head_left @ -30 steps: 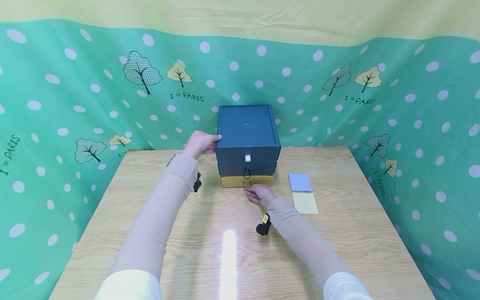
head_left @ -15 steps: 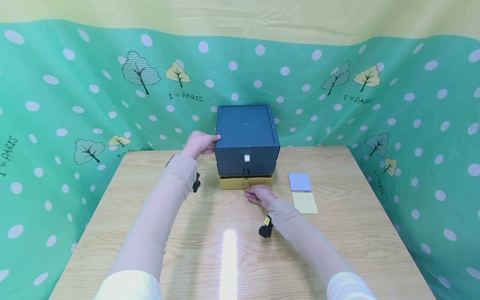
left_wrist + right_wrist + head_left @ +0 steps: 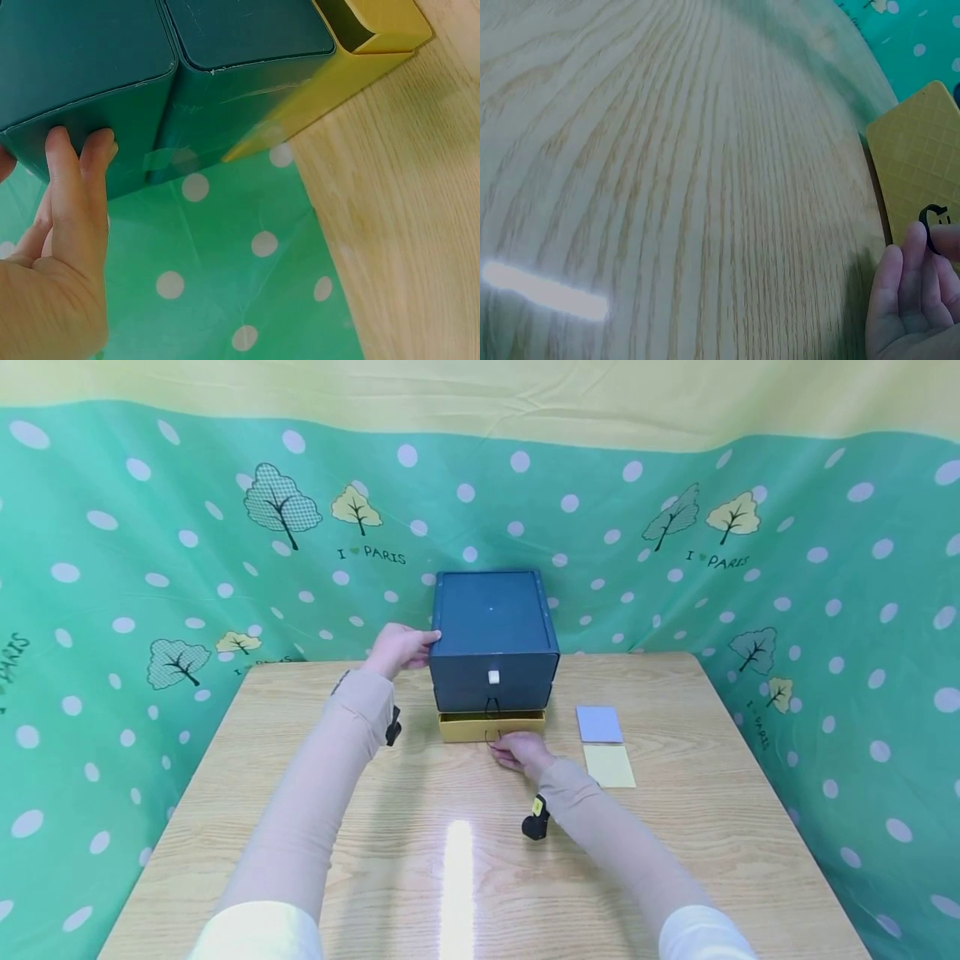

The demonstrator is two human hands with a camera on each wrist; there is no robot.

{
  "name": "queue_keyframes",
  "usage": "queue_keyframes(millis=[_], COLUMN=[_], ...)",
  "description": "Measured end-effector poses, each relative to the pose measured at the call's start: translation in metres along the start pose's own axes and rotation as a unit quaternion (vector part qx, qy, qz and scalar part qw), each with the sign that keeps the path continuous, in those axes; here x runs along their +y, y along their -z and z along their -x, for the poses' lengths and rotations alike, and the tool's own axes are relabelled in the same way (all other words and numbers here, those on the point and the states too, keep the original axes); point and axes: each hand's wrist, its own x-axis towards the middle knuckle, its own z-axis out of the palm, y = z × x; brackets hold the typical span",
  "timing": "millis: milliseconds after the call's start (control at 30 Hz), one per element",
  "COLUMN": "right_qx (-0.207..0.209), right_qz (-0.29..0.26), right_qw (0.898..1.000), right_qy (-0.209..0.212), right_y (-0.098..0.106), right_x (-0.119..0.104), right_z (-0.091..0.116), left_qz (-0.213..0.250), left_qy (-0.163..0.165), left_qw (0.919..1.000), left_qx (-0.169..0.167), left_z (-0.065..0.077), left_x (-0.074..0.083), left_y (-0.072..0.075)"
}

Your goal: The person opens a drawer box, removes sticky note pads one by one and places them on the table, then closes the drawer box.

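Observation:
A dark blue drawer box (image 3: 492, 618) stands at the back of the table on a yellow lower drawer (image 3: 465, 731) that is pulled a little way out, its inside partly showing. My left hand (image 3: 402, 647) rests on the box's left side, thumb at the top edge; in the left wrist view its fingers (image 3: 71, 180) lie fairly straight against the side wall. With thumb and fingers, my right hand (image 3: 522, 752) pinches the black loop handle (image 3: 930, 225) on the yellow drawer's front. The drawer's contents cannot be made out.
Right of the box, a blue paper square (image 3: 599, 724) and a pale yellow paper square (image 3: 609, 766) lie on the wooden table (image 3: 675, 852). A green dotted curtain (image 3: 360, 593) hangs behind and along the sides. The blue front carries a white tab (image 3: 493, 677) and another black loop (image 3: 492, 707).
The yellow drawer has slid slightly farther out toward me, following my right hand, and more of its opening shows. My left hand has kept its place on the box.

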Motion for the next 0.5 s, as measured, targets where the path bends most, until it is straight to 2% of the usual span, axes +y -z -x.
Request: queue_keyframes(millis=[267, 500], right_qx=[0.008, 0.011], right_qz=[0.061, 0.062], right_qw=[0.998, 0.997], right_qy=[0.031, 0.041], right_y=[0.0021, 0.0024], right_x=[0.0055, 0.0089], right_z=[-0.0015, -0.0010], left_qz=[-0.002, 0.012], left_qy=[-0.001, 0.000], left_qw=[1.0000, 0.9999], left_qx=[0.008, 0.003], left_z=[0.0049, 0.0010], left_x=[0.0019, -0.0015], left_y=[0.0004, -0.0009])
